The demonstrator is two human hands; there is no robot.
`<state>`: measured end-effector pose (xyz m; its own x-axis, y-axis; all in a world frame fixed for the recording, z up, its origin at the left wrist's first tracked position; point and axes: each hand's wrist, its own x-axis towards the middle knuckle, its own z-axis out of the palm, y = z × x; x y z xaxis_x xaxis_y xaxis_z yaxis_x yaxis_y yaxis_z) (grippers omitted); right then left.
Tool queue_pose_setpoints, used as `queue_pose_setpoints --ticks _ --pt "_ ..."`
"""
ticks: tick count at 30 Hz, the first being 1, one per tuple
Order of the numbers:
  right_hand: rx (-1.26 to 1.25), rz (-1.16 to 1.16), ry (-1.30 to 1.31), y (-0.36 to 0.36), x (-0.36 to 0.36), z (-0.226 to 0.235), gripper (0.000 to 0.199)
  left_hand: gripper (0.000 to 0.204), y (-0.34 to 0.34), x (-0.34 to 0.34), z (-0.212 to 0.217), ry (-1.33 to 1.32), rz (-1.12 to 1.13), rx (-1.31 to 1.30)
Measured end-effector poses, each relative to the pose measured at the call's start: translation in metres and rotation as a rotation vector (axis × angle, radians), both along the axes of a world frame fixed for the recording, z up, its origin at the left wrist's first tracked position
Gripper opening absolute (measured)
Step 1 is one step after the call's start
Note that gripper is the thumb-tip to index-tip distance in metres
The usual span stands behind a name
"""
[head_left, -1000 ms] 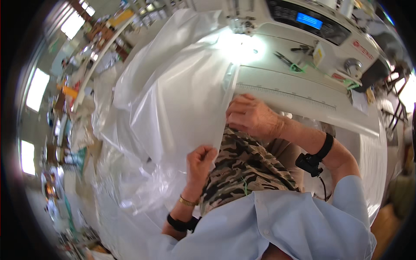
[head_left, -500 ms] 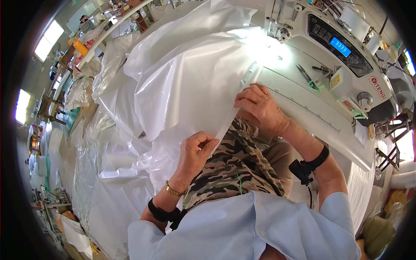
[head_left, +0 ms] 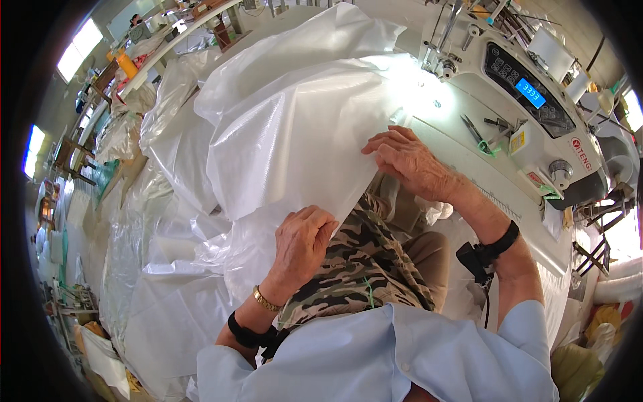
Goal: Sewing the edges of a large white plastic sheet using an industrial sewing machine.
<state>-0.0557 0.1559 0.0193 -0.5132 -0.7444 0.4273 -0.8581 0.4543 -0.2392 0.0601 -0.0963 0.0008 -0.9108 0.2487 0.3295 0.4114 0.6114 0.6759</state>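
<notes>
A large translucent white plastic sheet drapes in folds across the table and down towards my lap. My left hand is closed on its near edge, fingers curled under and thumb against them. Farther up the same edge, my right hand grips the sheet with bent fingers; its thumb is hidden. Just beyond that hand is the lit needle area of a white sewing machine, where bright glare washes out the sheet's far end.
Tweezers with a green part lie on the machine bed. A ruler scale runs along the bed, partly behind my right forearm. White thread cones stand behind the machine. More plastic sheeting heaps at the left, and an orange bottle stands far left.
My right hand has shifted slightly up along the sheet edge, its forearm now covering more of the ruler. My left hand has rolled, with its knuckles turned up. The view has tilted slightly.
</notes>
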Motion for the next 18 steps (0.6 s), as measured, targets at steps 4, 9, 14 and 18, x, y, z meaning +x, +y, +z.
queue_pose_setpoints --ticks 4,9,14,18 --pt "0.085 0.016 -0.073 -0.002 -0.001 0.01 0.012 0.011 -0.003 -0.001 0.001 -0.006 0.004 -0.009" --pt "0.15 -0.044 -0.19 -0.003 -0.002 0.014 0.009 0.011 -0.004 -0.003 -0.005 -0.026 0.011 0.149" --pt "0.108 0.049 -0.189 -0.013 0.0 0.008 0.011 0.012 -0.005 -0.004 -0.004 -0.05 0.013 0.171" --pt "0.044 0.133 -0.17 -0.026 0.004 0.007 0.016 0.013 -0.007 -0.005 -0.006 -0.063 -0.011 0.157"
